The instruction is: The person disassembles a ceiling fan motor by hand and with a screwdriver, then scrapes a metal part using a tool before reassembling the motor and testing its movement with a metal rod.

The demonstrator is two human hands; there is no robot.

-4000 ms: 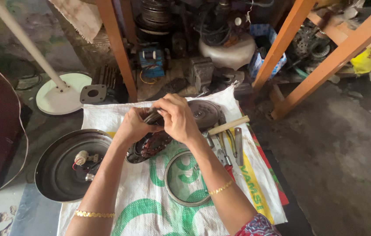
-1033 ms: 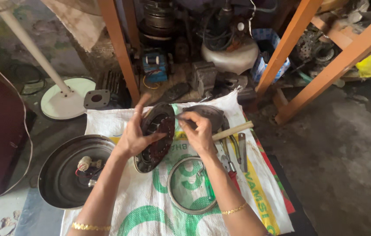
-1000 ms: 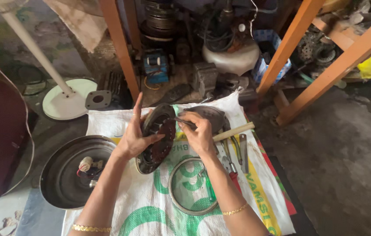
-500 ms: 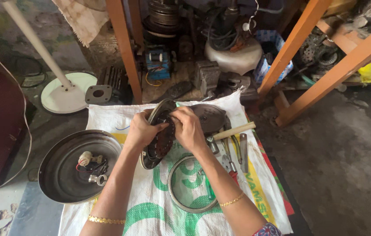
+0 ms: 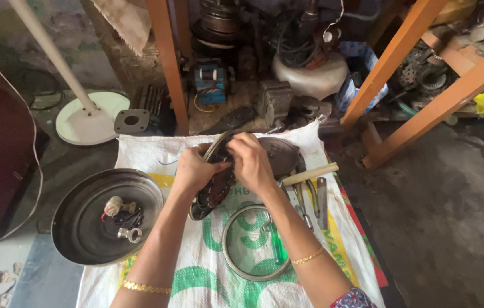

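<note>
In the head view, the left hand (image 5: 193, 171) and the right hand (image 5: 251, 162) meet over a round dark metal disc (image 5: 214, 185) that stands tilted on its edge above a white woven sack (image 5: 139, 157) spread on the floor. The disc shows a ring of reddish-brown windings on its face, with a grey rim around it. The left hand's fingers curl around the disc's left rim, closed on it; the right hand's fingers are bent over its upper edge, pinched narrow at something there, though what they pinch is hidden behind the knuckles. The lower edge of the disc seems to rest on the sack, just above a loose metal ring (image 5: 253, 242) that lies flat.

The disc looks heavy and stiff, cast metal with wire coils, so it likely wants a firm hold at the rim, on bare metal, and not on the windings, which look easy to nick. The rim looks greasy or dusty, so it may slip.

Left of the sack sits a wide dark metal pan (image 5: 76, 228) with small parts in it. Right of the hands lie a wooden-handled hammer (image 5: 310, 174) and a green-handled screwdriver (image 5: 278, 245). A second dark round cover (image 5: 282, 154) lies behind the right hand, touching or close behind the disc; I cannot tell which.
</note>
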